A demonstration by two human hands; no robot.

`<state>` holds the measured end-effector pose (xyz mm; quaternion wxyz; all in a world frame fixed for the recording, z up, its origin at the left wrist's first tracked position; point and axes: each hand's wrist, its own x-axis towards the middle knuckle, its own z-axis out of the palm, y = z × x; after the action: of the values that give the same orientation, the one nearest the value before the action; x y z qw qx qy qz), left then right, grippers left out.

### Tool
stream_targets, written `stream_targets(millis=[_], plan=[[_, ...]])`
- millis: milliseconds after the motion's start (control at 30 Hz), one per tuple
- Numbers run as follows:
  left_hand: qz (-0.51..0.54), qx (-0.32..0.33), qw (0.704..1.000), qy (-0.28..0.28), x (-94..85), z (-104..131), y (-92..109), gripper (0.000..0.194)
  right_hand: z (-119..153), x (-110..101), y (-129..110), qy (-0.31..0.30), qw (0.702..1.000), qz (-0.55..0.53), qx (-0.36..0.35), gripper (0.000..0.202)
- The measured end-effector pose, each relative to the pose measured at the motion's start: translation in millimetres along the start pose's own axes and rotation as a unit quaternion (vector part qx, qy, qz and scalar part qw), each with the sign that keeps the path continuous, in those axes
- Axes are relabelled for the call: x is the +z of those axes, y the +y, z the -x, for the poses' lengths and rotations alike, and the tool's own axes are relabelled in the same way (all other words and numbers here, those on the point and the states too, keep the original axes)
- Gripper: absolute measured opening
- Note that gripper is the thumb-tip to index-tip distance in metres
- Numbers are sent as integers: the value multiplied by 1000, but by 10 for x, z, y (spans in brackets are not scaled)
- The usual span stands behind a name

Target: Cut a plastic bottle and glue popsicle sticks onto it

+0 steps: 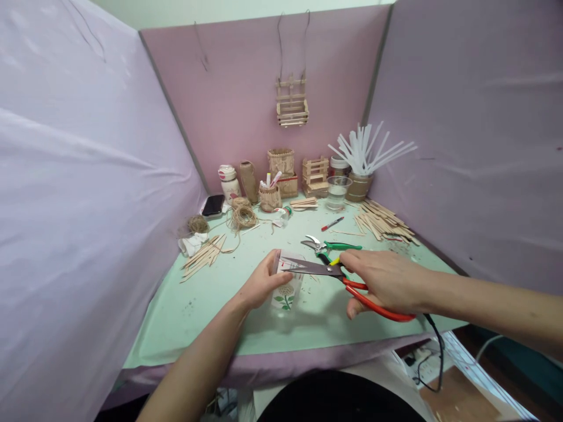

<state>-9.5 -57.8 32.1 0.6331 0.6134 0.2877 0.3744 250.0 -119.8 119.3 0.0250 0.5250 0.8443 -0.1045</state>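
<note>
My left hand (260,282) grips the upper edge of a clear plastic packet (285,298), which bears a printed flower with green leaves. In my right hand (387,280) are red-handled scissors (323,268). Their dark blades point left and stand apart across the top of the packet, close to my left thumb. I cannot tell whether they touch the plastic. Just behind the scissors, green-handled pruning shears (341,245) lie on the table. A small yellow piece (335,261) shows beside my right fingertips.
Wooden sticks (385,221) lie at the right, more sticks (204,258) at the left. Twine (243,217), a phone (213,206), a red marker (332,224) and a cup of water (338,193) stand or lie behind. White strips (360,153) fan out of a pot. Cloth walls enclose the table (197,328).
</note>
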Motion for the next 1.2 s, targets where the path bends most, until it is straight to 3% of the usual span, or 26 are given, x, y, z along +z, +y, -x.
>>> stream_targets(millis=[300,533,700,933,1200], plan=[[-61,-4,998,-11,-7,9,9,43,34,-65,-85,-30,999,20,10,60],[-38,10,999,-27,30,13,-1,44,75,-36,-126,-4,1000,12,17,59],[-35,15,999,-18,68,17,40,46,79,-8,-137,-29,998,36,42,50],[-49,33,998,3,88,25,68,50,109,-59,-198,-49,996,-16,74,34],[-61,52,996,24,73,46,129,53,88,-137,-202,-48,996,-46,67,30]])
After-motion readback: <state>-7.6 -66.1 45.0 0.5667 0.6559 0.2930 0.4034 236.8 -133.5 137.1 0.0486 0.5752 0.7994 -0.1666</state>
